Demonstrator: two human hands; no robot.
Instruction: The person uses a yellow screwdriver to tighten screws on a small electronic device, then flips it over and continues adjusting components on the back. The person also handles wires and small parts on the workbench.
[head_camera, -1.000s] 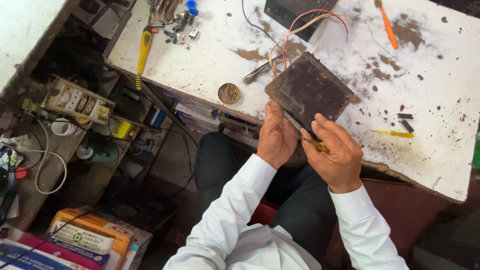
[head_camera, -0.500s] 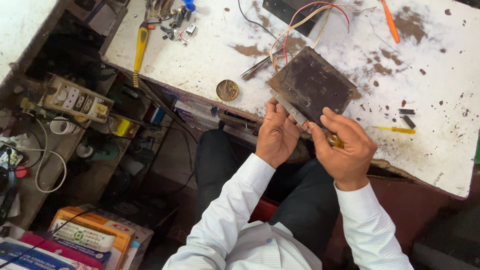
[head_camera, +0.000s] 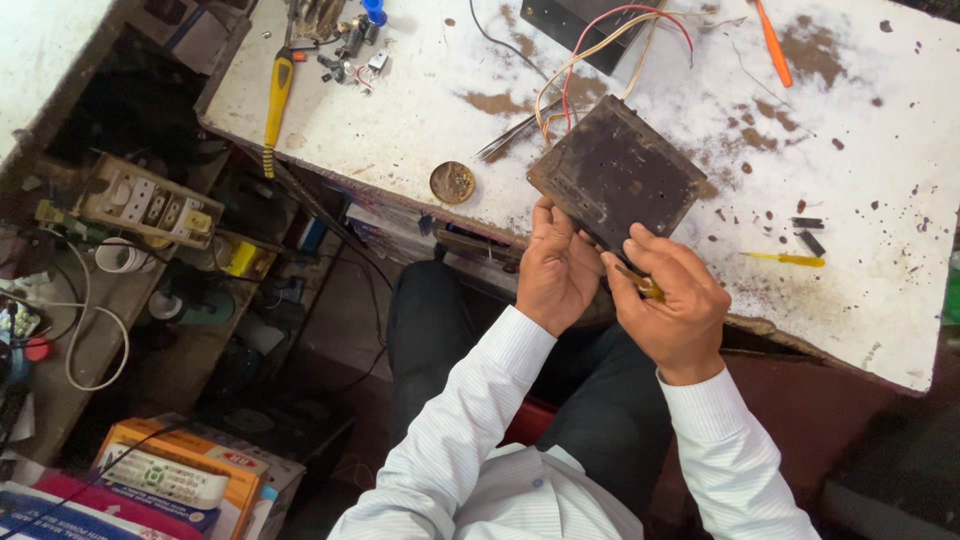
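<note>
My left hand (head_camera: 556, 268) holds the near edge of the dark metal box (head_camera: 617, 176) on the tabletop (head_camera: 420, 110); my right hand (head_camera: 672, 295) grip is closed around a yellow-handled screwdriver (head_camera: 643, 285).

Rusty matt metal box (head_camera: 617, 176), stained white-painted worktop (head_camera: 420, 110)

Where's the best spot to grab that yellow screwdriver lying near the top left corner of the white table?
Probably grip the yellow screwdriver around the middle of its long handle, coming from above. It lies flat on the table with clear surface on both sides; its darker lower end hangs near the table's edge.
</note>
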